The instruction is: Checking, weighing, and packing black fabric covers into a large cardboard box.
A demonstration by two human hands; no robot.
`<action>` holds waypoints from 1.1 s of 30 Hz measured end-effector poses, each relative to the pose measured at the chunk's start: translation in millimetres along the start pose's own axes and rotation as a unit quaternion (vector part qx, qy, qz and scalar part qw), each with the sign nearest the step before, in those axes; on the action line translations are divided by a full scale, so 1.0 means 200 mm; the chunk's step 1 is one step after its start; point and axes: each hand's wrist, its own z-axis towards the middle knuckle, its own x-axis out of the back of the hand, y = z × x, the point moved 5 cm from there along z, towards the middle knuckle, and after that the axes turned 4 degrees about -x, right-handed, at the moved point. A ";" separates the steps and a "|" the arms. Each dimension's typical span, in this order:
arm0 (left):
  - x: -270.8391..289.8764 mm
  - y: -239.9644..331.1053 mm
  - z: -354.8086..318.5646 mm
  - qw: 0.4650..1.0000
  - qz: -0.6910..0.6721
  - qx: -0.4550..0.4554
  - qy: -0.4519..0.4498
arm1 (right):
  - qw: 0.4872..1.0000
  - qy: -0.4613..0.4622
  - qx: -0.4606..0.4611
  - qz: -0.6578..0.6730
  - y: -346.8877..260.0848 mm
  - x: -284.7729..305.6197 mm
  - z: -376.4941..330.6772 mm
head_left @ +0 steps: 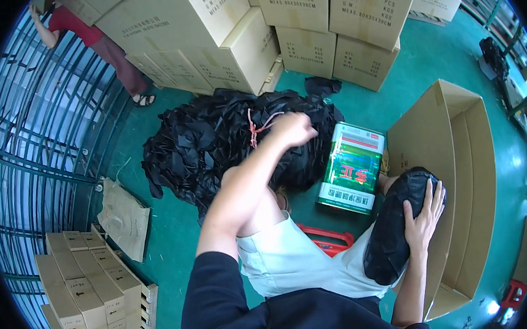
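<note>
- Our left hand (296, 130) curls over the right end of the black heap (185, 150) on the floor (171, 219); we cannot tell whether it grips anything.
- Our right hand (423, 218) lies spread, unclenched, on a black bundle (387, 234) along our right thigh.
- We judge the work partway: one bundle is apart, a large heap is left.
- Rightward, a carton (422, 130) stands open.

Black materials, 2 in number. The heap (192, 138) is a broad mound of thin, crumpled, overlapping pieces on the green floor (169, 243), with a pinkish-red cord (254, 129) across its top. The bundle (390, 228), elongated, smoother and round-ended, lies lengthwise over the right thigh (349, 265).
</note>
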 end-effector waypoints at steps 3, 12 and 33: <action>-0.03 -0.57 0.11 0.990 -0.077 0.116 0.006 | 1.000 -0.019 0.002 -0.002 0.01 -0.02 0.01; -0.07 -1.11 -0.04 0.942 -0.006 0.337 0.008 | 1.000 -0.007 -0.019 0.005 0.08 -0.03 0.00; -0.40 -0.35 0.47 0.984 0.090 0.032 -0.152 | 0.999 -0.001 -0.021 0.046 0.02 -0.04 0.03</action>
